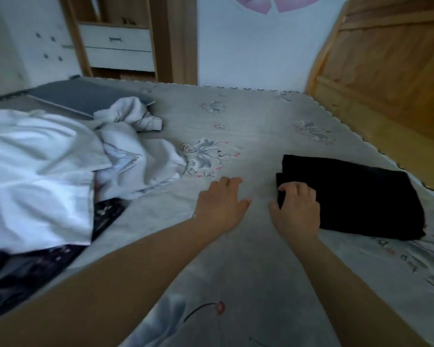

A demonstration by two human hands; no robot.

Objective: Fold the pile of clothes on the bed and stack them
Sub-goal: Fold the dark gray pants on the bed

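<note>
Folded black garment (356, 196) lies on bed (256, 126), right side. Right hand (298, 209) — grip curled over its near-left corner. Left hand (221, 204) — fingers spread flat on the bed. Unfolded pile (60, 166) lies left.

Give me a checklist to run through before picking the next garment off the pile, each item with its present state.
1. Black folded garment lies flat on the bed: ok.
2. Right hand off it: not ok, fingers curl over its near corner.
3. Left hand free: ok, open, flat on the sheet.
4. Unfolded pile lies at left, seemingly within reach: ok.
5. Bare bed between pile and black garment for folding: ok.
6. How many pieces are left in the pile: cannot tell.
</note>
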